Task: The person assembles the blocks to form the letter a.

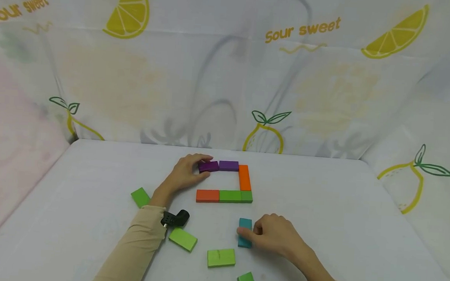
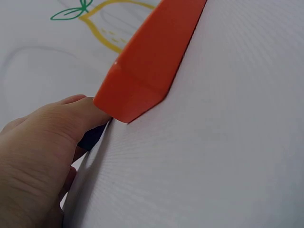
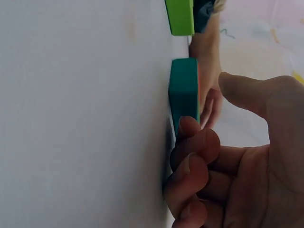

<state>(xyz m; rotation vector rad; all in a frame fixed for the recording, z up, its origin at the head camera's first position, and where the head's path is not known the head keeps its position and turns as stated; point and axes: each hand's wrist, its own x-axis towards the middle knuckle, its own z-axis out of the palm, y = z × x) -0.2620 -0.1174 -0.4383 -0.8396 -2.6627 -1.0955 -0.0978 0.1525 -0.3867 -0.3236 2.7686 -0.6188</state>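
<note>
My left hand (image 1: 185, 171) pinches a purple block (image 1: 209, 166) between thumb and fingers, its right end close to a second purple block (image 1: 229, 166). In the left wrist view the held block shows as a dark sliver behind the thumb, with a red-orange block (image 2: 147, 66) in front. My right hand (image 1: 281, 234) is beside a teal block (image 1: 244, 233) lying on the table. In the right wrist view its bent fingertips meet one end of the teal block (image 3: 184, 88), while the thumb (image 3: 244, 90) stands raised away from it.
An orange block (image 1: 245, 178), green blocks (image 1: 230, 196) and a red-orange block (image 1: 208, 195) form the other sides of a partial rectangle with the purple ones. Loose green blocks lie near the left forearm (image 1: 183, 239) and toward the front (image 1: 221, 258). A lemon-printed cloth (image 1: 229, 72) hangs behind the white table.
</note>
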